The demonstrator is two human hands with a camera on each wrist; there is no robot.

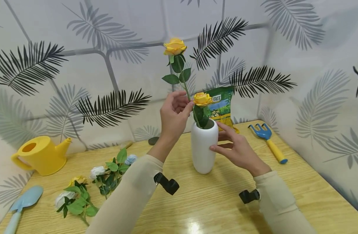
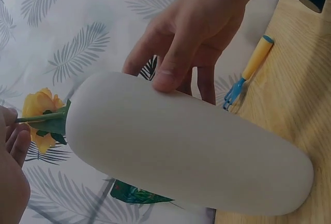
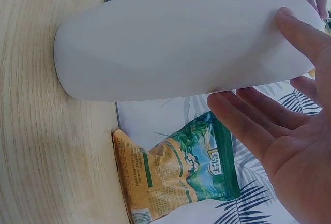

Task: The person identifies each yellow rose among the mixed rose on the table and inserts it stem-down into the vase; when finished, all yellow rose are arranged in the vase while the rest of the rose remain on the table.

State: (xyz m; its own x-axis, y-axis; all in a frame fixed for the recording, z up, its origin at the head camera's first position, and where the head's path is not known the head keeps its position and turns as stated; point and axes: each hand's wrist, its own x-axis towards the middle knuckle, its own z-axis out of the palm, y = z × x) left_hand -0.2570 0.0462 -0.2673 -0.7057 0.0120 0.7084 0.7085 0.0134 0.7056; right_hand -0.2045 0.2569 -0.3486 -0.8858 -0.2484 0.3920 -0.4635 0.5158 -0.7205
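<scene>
A white vase stands upright on the wooden table. My right hand steadies it, thumb on the near side and fingers against the far side close to the rim; the right wrist view shows this thumb and fingers on the vase. With thumb and fingers my left hand pinches the green stem of a tall yellow rose above the vase mouth. That stem runs down toward the opening, its lower end hidden. Another, shorter yellow rose rises from the mouth, its leaves at the rim.
Behind the vase is a green and yellow packet. To the right lies a blue hand rake with a yellow handle. At left are a yellow watering can, a light-blue trowel, and loose white, yellow and blue flowers. A patterned backdrop stands behind.
</scene>
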